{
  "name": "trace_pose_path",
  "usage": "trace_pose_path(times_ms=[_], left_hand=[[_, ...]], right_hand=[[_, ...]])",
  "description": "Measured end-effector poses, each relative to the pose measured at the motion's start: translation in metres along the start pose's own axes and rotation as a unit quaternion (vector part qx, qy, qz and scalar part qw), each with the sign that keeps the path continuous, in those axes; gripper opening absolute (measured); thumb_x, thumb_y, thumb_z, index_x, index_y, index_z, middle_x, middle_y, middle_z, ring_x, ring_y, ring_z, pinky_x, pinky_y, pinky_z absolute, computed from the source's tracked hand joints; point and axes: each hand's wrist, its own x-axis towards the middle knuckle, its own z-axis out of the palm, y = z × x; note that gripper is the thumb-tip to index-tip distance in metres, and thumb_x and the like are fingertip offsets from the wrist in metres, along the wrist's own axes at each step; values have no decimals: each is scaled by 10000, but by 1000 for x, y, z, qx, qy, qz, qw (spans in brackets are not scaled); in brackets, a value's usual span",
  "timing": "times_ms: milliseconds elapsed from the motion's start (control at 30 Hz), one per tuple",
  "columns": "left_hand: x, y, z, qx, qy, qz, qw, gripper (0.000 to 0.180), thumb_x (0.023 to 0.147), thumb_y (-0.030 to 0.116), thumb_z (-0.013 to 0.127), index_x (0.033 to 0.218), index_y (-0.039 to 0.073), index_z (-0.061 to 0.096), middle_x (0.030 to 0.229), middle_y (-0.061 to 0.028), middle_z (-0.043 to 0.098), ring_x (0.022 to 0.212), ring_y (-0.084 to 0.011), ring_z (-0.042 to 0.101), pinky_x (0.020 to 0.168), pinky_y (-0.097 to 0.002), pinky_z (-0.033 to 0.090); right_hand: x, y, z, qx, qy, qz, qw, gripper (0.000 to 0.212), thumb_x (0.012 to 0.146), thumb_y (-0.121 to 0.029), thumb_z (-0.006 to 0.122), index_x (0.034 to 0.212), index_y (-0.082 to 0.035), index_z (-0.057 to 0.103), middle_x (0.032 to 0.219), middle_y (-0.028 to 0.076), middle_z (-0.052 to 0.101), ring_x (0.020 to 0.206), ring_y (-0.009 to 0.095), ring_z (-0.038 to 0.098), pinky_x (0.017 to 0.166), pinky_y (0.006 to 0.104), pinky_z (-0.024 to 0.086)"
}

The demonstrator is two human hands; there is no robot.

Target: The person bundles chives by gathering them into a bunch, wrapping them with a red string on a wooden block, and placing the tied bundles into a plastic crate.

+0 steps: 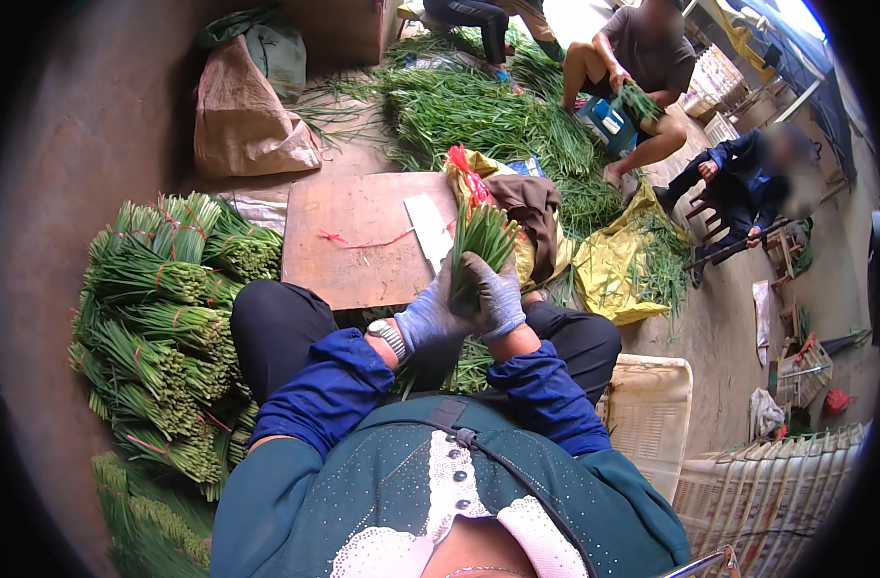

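Both of my gloved hands are closed around an upright bunch of green chives (480, 236), held just past the near right corner of a low wooden board (334, 207). My left hand (432, 313), with a watch at the wrist, wraps its near left side. My right hand (498, 297) grips the right side. The lower end of the bunch is hidden between the gloves. On the board lie a flat white rectangular piece (427, 229), maybe a blade, and a thin red tie (363, 241). Red strips (467, 173) hang just beyond the bunch.
Tied chive bundles (166, 308) are piled at my left. Loose chives (488, 120) cover the floor ahead, beside a yellow sheet (618, 265). A pink sack (247, 120) stands far left. Plastic crates (652, 409) are at my right. Co-workers (642, 58) sit farther off.
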Motion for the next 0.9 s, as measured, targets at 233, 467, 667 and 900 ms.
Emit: trace_pose_path(times_ms=[233, 467, 667, 900], left_hand=[[-6, -9, -4, -13, 35, -44, 998, 851, 722, 116, 800, 1426, 71, 322, 1344, -108, 502, 1233, -198, 500, 1031, -361, 438], [-12, -6, 10, 97, -18, 10, 995, 848, 762, 62, 739, 1456, 70, 251, 1340, -116, 518, 1220, -191, 519, 1028, -345, 444], [-24, -8, 10, 151, 45, -41, 987, 711, 739, 124, 757, 1348, 39, 400, 1214, -167, 595, 1122, -263, 595, 951, -360, 488], [-28, -21, 13, 246, 91, 50, 964, 1007, 769, 176, 754, 1507, 23, 86, 1326, -276, 487, 1181, -370, 561, 972, -398, 479]], right_hand=[[7, -26, -7, -194, -59, -65, 977, 657, 845, -83, 714, 1390, -38, 349, 1177, 91, 594, 1023, 193, 605, 874, 318, 515], [15, -40, -2, -112, -54, -19, 992, 840, 812, -34, 725, 1483, -45, 218, 1188, 109, 585, 1003, 204, 615, 848, 327, 543], [12, -39, -5, -84, -70, 8, 994, 771, 792, -18, 726, 1449, -30, 323, 1154, 75, 599, 986, 171, 614, 839, 296, 531], [24, -30, -25, -94, -65, -29, 993, 424, 796, -17, 703, 1198, -42, 570, 1002, 24, 629, 860, 124, 615, 776, 257, 523]])
